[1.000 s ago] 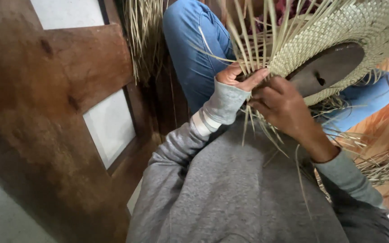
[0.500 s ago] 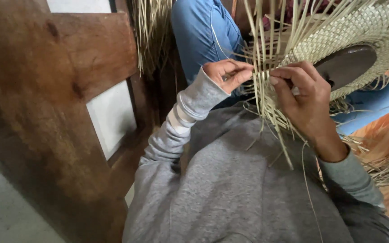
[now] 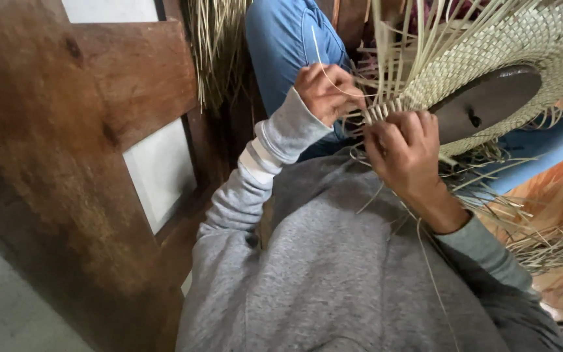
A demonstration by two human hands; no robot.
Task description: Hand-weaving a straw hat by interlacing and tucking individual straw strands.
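So we're sitting with a half-woven straw hat (image 3: pixel 509 45) propped over our lap, and both hands are working at its near edge. The left hand (image 3: pixel 324 91) is pinching a thin pale strand (image 3: pixel 324 68) between thumb and fingers, closed on it, with the strand curling up and away from the knuckles. The right hand (image 3: pixel 405 153) is curling its fingers together around the bunch of loose straw ends (image 3: pixel 386 107) right where the tight weave stops; the fingers are pressed against the straws, clamped on them as far as we can tell.

The unwoven straws are running long-ways up and away from us, fanning out from the weave edge, which sits just between the two hands. The right hand is nearer that edge and directly under it, the left is coming in from the side.

Texture-wise: flat, stiff, cream strips in a neat checker weave, wrapped around a dark rounded wooden block (image 3: pixel 483 104). More dry straw (image 3: pixel 548 241) is lying loose at our right. We're wearing a soft grey sweatshirt (image 3: pixel 333 274), with a rough brown wooden frame (image 3: pixel 66 163) at our left.
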